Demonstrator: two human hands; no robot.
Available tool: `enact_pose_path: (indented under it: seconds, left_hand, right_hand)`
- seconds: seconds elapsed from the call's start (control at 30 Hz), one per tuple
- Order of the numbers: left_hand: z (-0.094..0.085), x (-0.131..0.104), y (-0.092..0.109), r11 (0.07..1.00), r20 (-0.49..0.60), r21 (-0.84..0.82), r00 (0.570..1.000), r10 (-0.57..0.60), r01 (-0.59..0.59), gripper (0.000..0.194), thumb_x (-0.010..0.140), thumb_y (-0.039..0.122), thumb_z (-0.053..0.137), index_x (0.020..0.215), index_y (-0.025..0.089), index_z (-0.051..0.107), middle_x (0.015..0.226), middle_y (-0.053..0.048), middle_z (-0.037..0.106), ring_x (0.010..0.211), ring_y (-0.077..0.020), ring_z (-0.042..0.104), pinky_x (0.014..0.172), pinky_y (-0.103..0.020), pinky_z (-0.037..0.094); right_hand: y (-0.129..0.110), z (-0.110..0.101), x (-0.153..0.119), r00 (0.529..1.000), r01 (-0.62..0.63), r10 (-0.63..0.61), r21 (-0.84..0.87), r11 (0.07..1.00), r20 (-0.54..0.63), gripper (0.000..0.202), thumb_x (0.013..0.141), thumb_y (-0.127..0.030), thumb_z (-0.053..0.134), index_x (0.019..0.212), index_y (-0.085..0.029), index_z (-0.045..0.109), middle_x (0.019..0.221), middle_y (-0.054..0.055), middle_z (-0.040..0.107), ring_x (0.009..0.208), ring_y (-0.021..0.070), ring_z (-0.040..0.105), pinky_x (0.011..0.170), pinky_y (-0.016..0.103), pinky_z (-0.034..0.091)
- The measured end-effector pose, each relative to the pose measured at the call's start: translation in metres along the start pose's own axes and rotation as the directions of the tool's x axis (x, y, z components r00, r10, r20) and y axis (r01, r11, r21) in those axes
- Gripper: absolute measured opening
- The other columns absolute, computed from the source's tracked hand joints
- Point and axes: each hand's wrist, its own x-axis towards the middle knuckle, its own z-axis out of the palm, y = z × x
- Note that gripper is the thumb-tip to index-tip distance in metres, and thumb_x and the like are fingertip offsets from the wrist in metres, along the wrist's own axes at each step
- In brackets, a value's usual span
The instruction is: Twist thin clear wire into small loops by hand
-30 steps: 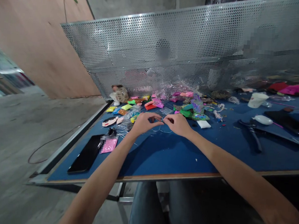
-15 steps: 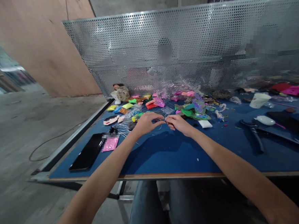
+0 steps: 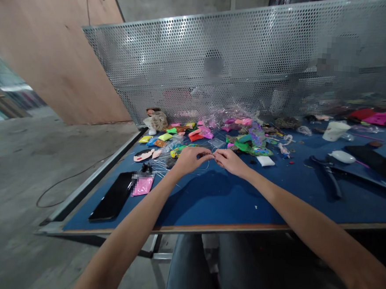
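My left hand [image 3: 192, 160] and my right hand [image 3: 227, 161] meet fingertip to fingertip above the blue table [image 3: 205, 202]. Both are closed in a pinch. What sits between the fingertips is too small to make out; a thin clear strand curves just below them. Thin clear wires [image 3: 161, 168] lie on the table left of my left hand. Behind the hands are colourful clay pieces [image 3: 244, 143], and a white packet [image 3: 265, 161] rests to the right of my right hand.
A black phone [image 3: 113, 196] and a pink packet [image 3: 143, 186] lie at the left. Pliers [image 3: 328, 176], a white cup [image 3: 335, 131] and a black cloth [image 3: 375, 160] are at the right. A perforated metal panel [image 3: 192, 56] stands along the back edge.
The fingers of my right hand have curled in slightly at the meeting point. Otherwise both hands stay in nearly the same place.
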Motion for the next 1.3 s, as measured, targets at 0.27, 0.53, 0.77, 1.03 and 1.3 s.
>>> enact_pose_path:
  seconds: [0.27,0.53,0.77,1.03,1.3]
  left_hand:
    - [-0.003,0.001,0.003,0.998,-0.044,-0.028,0.998,-0.051,0.049,0.032,0.098,0.043,0.056,0.088,0.022,0.077,0.087,-0.001,0.078,0.080,-0.0164,0.070,0.075,-0.026,0.049]
    - [-0.003,0.003,0.012,0.992,-0.056,-0.027,0.991,-0.125,0.124,0.035,0.098,0.045,0.055,0.084,0.021,0.074,0.078,0.001,0.075,0.068,-0.0138,0.066,0.066,-0.025,0.047]
    - [-0.006,0.004,0.008,0.994,-0.068,0.107,0.998,-0.009,0.017,0.031,0.100,0.044,0.054,0.091,0.021,0.072,0.085,-0.002,0.075,0.078,-0.0168,0.068,0.078,-0.028,0.046]
    - [-0.005,0.003,-0.003,1.000,-0.006,0.001,1.000,0.001,-0.001,0.027,0.090,0.045,0.070,0.105,0.022,0.072,0.090,-0.001,0.076,0.077,-0.0154,0.068,0.075,-0.027,0.049]
    - [-0.003,0.004,0.004,0.988,-0.034,-0.154,0.999,-0.017,0.012,0.027,0.092,0.044,0.066,0.101,0.021,0.075,0.099,-0.005,0.077,0.079,-0.0156,0.067,0.070,-0.026,0.052]
  right_hand:
    - [-0.013,0.003,-0.004,0.985,0.133,-0.155,-0.234,0.963,-0.078,0.027,0.100,-0.027,0.044,0.077,-0.020,0.057,0.059,-0.003,0.056,0.055,0.0130,0.051,0.063,0.026,0.037]
    - [-0.013,0.006,-0.006,0.977,0.141,-0.182,-0.313,0.939,-0.106,0.030,0.100,-0.024,0.046,0.072,-0.020,0.056,0.067,0.001,0.066,0.061,0.0146,0.057,0.072,0.027,0.039]
    - [-0.013,0.000,-0.004,0.987,0.095,-0.129,-0.302,0.949,-0.095,0.028,0.098,-0.028,0.048,0.075,-0.020,0.061,0.063,0.000,0.066,0.057,0.0137,0.056,0.065,0.027,0.037]
    - [-0.005,-0.009,0.002,1.000,-0.015,0.015,0.046,0.999,0.003,0.034,0.093,-0.036,0.052,0.065,-0.018,0.059,0.054,-0.001,0.058,0.052,0.0129,0.053,0.059,0.027,0.038]
    - [-0.007,-0.008,0.002,0.997,-0.078,0.078,0.158,0.984,0.011,0.033,0.089,-0.039,0.056,0.062,-0.019,0.057,0.051,-0.003,0.052,0.051,0.0113,0.047,0.057,0.027,0.035]
